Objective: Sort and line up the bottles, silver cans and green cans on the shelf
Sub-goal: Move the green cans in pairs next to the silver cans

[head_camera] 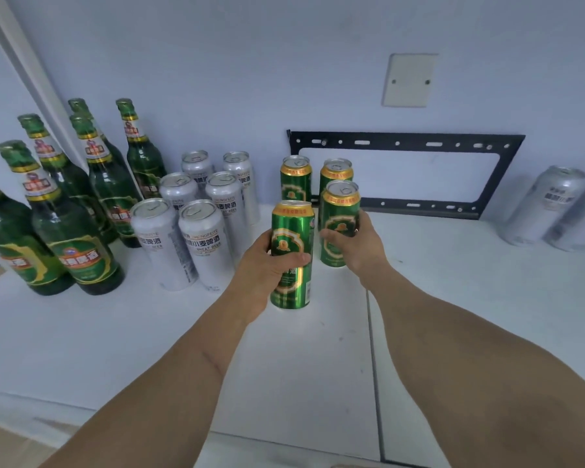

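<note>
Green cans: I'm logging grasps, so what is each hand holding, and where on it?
The left hand grips one green can around its middle. The right hand wraps the side of a second green can, also mid-body.

**Background fixtures behind the shelf**

A pale blue wall (pixel 250 62) filled the upper part of the view. A blank off-white cover plate (pixel 409 80), fastened by two screws, was mounted on it at upper right. Below the plate, a black slotted metal bracket (pixel 402 143) formed a rectangular frame against the wall, its lower bar near the back edge of the white surface. A white strip (pixel 24 62) ran diagonally down the wall at far left. A patch of tan floor (pixel 11 444) showed at lower left.
</note>
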